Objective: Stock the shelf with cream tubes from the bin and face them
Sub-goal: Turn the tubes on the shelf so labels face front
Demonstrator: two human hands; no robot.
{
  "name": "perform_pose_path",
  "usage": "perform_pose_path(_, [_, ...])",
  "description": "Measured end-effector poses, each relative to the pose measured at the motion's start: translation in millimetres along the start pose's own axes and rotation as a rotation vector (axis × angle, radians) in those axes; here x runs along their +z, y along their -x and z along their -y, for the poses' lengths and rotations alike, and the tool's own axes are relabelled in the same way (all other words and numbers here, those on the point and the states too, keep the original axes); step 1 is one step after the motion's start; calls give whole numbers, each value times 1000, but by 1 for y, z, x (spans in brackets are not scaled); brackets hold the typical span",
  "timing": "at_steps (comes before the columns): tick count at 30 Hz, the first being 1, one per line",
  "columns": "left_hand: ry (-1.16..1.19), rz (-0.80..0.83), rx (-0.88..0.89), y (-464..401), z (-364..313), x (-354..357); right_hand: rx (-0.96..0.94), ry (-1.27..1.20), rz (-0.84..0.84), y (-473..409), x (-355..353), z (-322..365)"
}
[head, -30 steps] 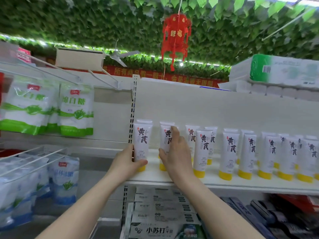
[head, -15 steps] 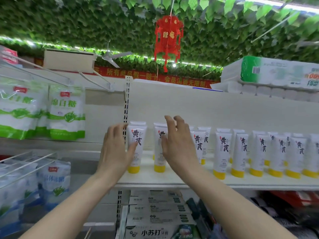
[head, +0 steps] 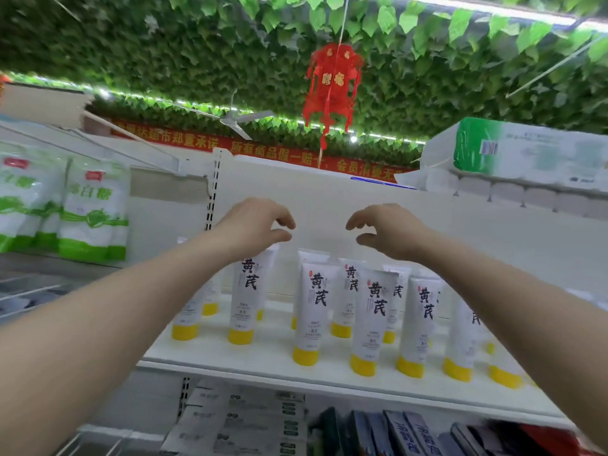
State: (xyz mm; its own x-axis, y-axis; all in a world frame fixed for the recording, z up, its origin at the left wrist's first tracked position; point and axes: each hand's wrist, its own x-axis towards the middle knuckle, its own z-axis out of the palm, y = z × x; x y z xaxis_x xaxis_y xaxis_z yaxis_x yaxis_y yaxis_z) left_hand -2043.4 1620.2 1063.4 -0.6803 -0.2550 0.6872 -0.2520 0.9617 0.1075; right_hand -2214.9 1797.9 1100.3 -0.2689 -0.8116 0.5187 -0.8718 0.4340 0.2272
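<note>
Several white cream tubes (head: 314,307) with yellow caps stand cap-down in rows on the white shelf (head: 263,360), labels facing me. My left hand (head: 253,225) hovers above the leftmost tubes, fingers loosely curled, holding nothing. My right hand (head: 385,230) hangs level with it a little to the right, above the middle tubes, fingers also loosely curled and empty. Neither hand touches a tube. My forearms hide parts of the outer tubes. No bin is in view.
Green-and-white sugar bags (head: 93,215) hang on the left rack. Tissue packs (head: 526,153) lie on top at the right. Boxed goods (head: 237,422) fill the shelf below. A red lantern (head: 332,83) hangs from the leafy ceiling.
Both hands have let go of the tubes and risen above them. The view has moved closer and tilted up.
</note>
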Motion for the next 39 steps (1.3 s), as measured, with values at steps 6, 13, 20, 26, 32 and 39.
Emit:
perform_pose_path(6, [-53, 145, -10, -32, -20, 34, -61, -74, 144, -8, 31, -37])
perform_pose_path(13, [-116, 325, 22, -65, -28, 52, -70, -186, 260, -25, 48, -44])
perform_pose_path(20, [-177, 371, 40, -74, -26, 72, -62, -151, 324, -41, 62, -39])
perform_pose_path(26, [-165, 344, 46, -76, -23, 75, -45, -144, 314, -45, 68, -42])
perform_pose_path(32, [-173, 319, 82, -77, -22, 78, -30, -166, 324, -46, 70, -46])
perform_pose_path(39, [-157, 300, 69, -77, -20, 80, -33, -176, 323, -45, 71, -46])
